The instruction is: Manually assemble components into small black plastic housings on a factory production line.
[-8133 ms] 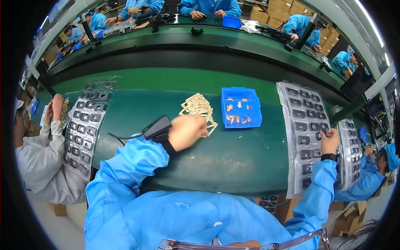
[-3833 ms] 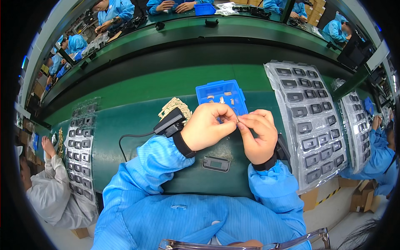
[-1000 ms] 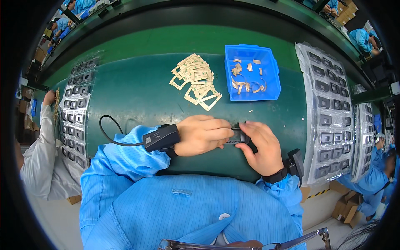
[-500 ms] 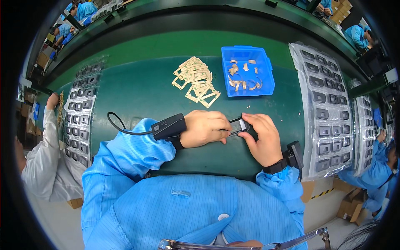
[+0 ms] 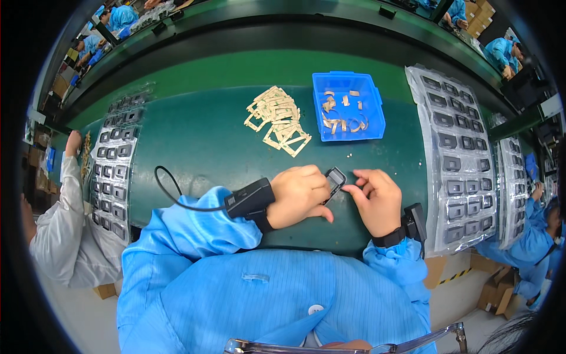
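Observation:
In my left hand is a small black rectangular plastic frame, gripped along its left side and tilted up. Part of the frame is hidden behind my fingers. Just to its right, my right hand has thumb and index finger apart, the other fingers loosely curled, and nothing visible between them. Its thumb tip is close to the frame's edge; whether it touches, I cannot tell. Beyond my hands lies a loose pile of cream adhesive frame-shaped pieces.
A blue bin holding several tan strips stands beyond my hands. Clear plastic trays of black frames lie at right and left. White specks dot the green table. A person in a light sleeve sits at left.
My right thumb and fingers have come off the frame and moved slightly right. My left hand has turned the frame more upright.

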Demonstrator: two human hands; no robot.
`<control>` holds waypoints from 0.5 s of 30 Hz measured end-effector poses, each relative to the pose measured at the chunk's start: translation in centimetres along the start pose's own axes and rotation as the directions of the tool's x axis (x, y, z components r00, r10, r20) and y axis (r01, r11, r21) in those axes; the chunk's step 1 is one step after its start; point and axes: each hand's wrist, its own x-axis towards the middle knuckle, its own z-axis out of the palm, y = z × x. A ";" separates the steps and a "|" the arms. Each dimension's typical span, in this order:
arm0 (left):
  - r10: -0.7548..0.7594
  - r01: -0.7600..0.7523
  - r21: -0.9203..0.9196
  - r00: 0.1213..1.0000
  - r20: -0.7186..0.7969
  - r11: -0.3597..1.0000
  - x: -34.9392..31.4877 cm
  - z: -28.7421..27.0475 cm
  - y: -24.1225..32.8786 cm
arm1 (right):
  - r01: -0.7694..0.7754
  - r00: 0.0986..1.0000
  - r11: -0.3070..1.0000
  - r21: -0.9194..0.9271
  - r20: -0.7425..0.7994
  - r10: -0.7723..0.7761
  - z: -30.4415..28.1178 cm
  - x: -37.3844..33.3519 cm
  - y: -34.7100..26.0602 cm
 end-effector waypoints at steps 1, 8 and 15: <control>-0.002 0.002 -0.002 1.000 0.000 1.000 0.1 0.1 0.1 | -0.157 0.986 0.983 0.098 0.069 0.151 0.1 -0.4 0.3; -0.400 0.394 -0.070 0.905 -0.148 0.917 2.1 0.7 -0.9 | -0.467 0.883 0.761 0.449 0.197 0.426 1.3 -0.2 0.1; -0.345 0.349 0.009 0.931 -0.119 0.937 2.5 2.5 -1.1 | -0.322 0.943 0.941 0.100 0.122 0.309 1.7 0.7 -1.2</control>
